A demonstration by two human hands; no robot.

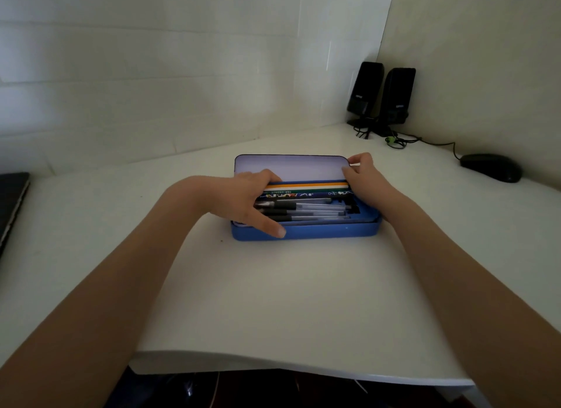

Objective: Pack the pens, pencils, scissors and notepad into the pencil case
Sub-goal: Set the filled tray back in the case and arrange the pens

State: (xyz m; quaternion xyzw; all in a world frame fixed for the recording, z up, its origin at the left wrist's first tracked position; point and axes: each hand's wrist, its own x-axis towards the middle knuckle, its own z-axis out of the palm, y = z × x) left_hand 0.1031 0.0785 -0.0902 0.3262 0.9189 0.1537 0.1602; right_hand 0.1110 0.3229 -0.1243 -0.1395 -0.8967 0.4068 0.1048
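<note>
A blue pencil case [328,231] lies open in the middle of the white desk, its pale lid [291,166] raised at the back. Inside lie several clear pens with black grips [315,209] and coloured pencils [315,187] along the far side. My left hand [252,199] rests flat over the left end of the case, fingers on the pens and thumb over the front wall. At the lid's right corner my right hand [359,169] pinches the edge. Scissors and notepad are not visible.
Two black speakers [381,96] with cables stand in the back right corner. A black mouse [491,167] lies at the right. A dark laptop edge [12,204] sits at the far left. The desk's front edge [288,365] is close to me.
</note>
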